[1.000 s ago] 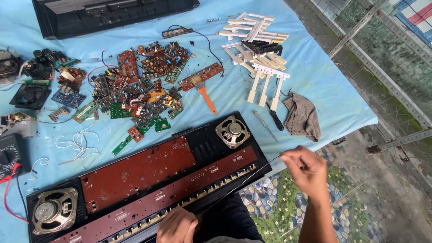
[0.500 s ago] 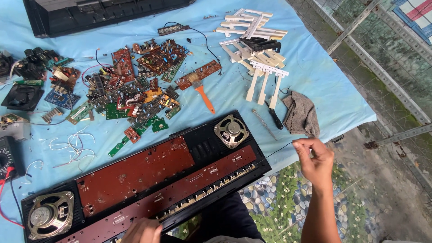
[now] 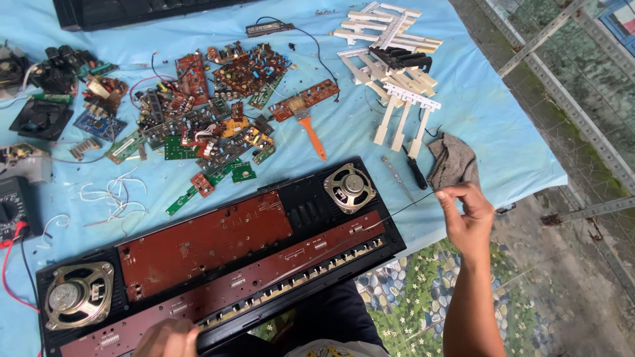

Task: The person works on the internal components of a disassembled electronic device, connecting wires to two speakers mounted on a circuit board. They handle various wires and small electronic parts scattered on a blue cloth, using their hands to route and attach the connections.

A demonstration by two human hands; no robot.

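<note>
An opened black keyboard case (image 3: 311, 211) lies on the blue cloth, with brown circuit boards (image 3: 205, 241) and a round speaker at each end (image 3: 348, 188) (image 3: 78, 295). My right hand (image 3: 465, 217) is off the case's right end, fingers pinched on a thin dark wire (image 3: 403, 206) that runs back toward the case. My left hand (image 3: 169, 338) rests on the case's near edge at the lower left, only partly in view, gripping that edge.
A heap of loose circuit boards (image 3: 198, 125) lies beyond the case, with an orange-handled tool (image 3: 312, 135). White and black keys (image 3: 397, 59) are stacked far right. A screwdriver (image 3: 415, 170) and grey rag (image 3: 453, 162) lie near the table's right edge. A multimeter (image 3: 12, 211) sits left.
My right hand has risen and moved slightly left, drawing the thin wire taut from the case. My left hand has slid left along the case's near edge.
</note>
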